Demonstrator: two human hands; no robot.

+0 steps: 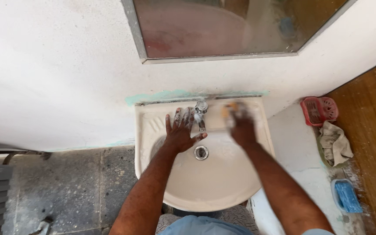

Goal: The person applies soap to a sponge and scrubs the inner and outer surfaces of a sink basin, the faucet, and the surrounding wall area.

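Light-blue cloth of the person's garment (203, 226) fills the bottom edge, just below the cream ceramic wash basin (216, 187), which serves as the landmark. Both forearms reach over the basin's bowl. The left hand (180, 132) lies flat, fingers spread and gripping nothing, on the basin's inner slope just left of the round metal drain (201, 152), seemingly braced there for support. The right hand (241, 126) is blurred by motion at the basin's back right ledge, closed on what looks like a yellowish scrubbing sponge (230, 109); its long axis seems to run along the back ledge, though the blur leaves that uncertain. A small chrome tap (201, 109) stands at the basin's back centre, spout pointing toward the drain. Right of the basin sit a red plastic basket (319, 109), a crumpled beige rag (334, 146) and a blue sponge (347, 196).
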